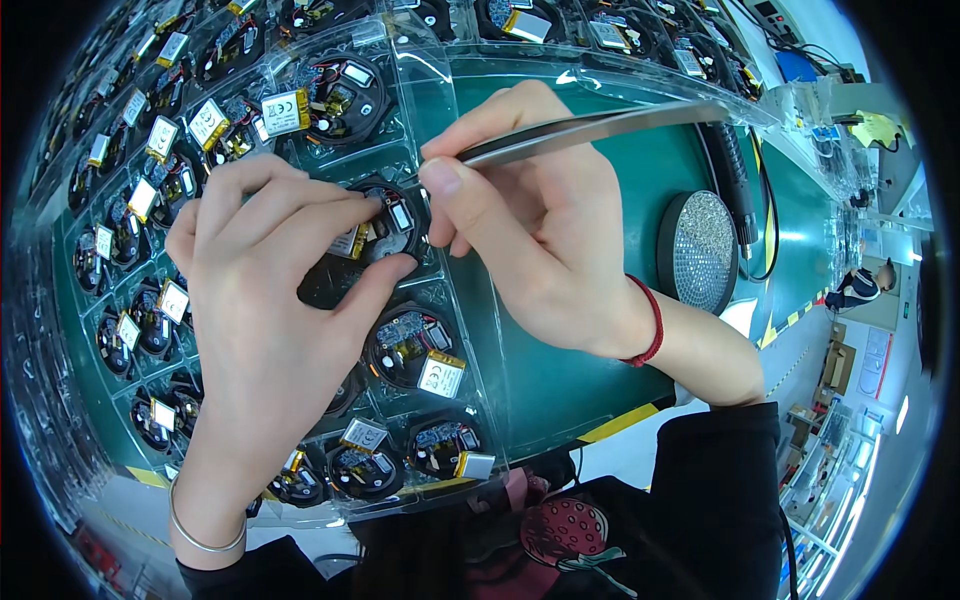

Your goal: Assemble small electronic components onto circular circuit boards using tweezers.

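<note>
A round black electronics housing (402,243) sits in a clear plastic tray (468,345), with small electronic parts and a silver battery inside it. My left hand (275,265) reaches over the tray, its thumb and index finger closed on the housing from the left and near sides. In my right hand (555,225) are metal tweezers (610,125), pinched between thumb and fingers. The tweezers' tips point left to the housing's upper right edge; whether they touch a part is too small to tell. Similar housings with silver batteries (441,374) lie around my left hand.
More trays of housings (525,25) are stacked at the back and left. On the green mat (560,390), right of my right hand, stand a round black dish of small beads (700,250) and a black corded pen-shaped tool (733,185). Another person (862,285) is far right.
</note>
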A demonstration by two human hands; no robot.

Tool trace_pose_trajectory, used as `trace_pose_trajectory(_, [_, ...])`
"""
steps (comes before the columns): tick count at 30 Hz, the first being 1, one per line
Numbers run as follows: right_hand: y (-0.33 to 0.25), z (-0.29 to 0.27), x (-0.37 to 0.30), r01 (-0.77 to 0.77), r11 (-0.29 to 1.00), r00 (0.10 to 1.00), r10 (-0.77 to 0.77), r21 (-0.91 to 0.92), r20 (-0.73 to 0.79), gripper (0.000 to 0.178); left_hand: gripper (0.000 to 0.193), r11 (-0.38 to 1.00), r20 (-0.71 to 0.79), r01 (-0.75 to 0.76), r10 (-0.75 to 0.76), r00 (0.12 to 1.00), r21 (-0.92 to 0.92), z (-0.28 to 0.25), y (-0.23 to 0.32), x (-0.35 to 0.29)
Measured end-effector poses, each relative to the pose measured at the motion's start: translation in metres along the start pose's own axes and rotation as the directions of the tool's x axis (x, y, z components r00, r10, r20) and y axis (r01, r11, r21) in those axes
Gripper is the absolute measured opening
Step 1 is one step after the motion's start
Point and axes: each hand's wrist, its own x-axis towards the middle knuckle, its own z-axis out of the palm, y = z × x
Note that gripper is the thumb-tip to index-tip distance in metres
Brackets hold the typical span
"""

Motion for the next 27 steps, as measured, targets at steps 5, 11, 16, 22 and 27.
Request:
trace_pose_trajectory(5, [-0.0030, -0.0008, 0.0005, -0.104, 0.994, 0.993, 0.105, -0.024, 0.058, 0.009, 0.029, 0.997, -0.024, -0.051, 0.050, 0.998, -0.050, 0.0045, -0.0058, -0.0012])
trace_pose_trajectory(11, [-0.0031, 0.0009, 0.0006, -0.105, 0.994, 0.992, 0.107, -0.033, 0.069, 0.009, 0.030, 0.983, -0.012, -0.037, 0.036, 0.999, -0.178, 0.0069, -0.0063, -0.0003])
trace_pose_trajectory(16, [-0.0039, 0.0005, 0.0008, -0.116, 0.992, 0.990, 0.120, -0.054, 0.072, 0.009, 0.030, 0.986, -0.003, -0.055, 0.055, 0.998, -0.155, 0.0070, -0.0065, -0.0005])
trace_pose_trajectory(22, [-0.0025, 0.0013, 0.0019, -0.100, 0.992, 0.991, 0.106, -0.075, 0.082, 0.008, 0.028, 0.988, -0.004, -0.059, 0.059, 0.998, -0.145, 0.0060, -0.0075, -0.0003])
trace_pose_trajectory(27, [0.0021, -0.0006, 0.0028, -0.042, 0.991, 0.993, 0.055, -0.126, 0.102, 0.008, 0.027, 0.988, -0.012, -0.068, 0.067, 0.998, -0.140, 0.0086, -0.0077, 0.0011])
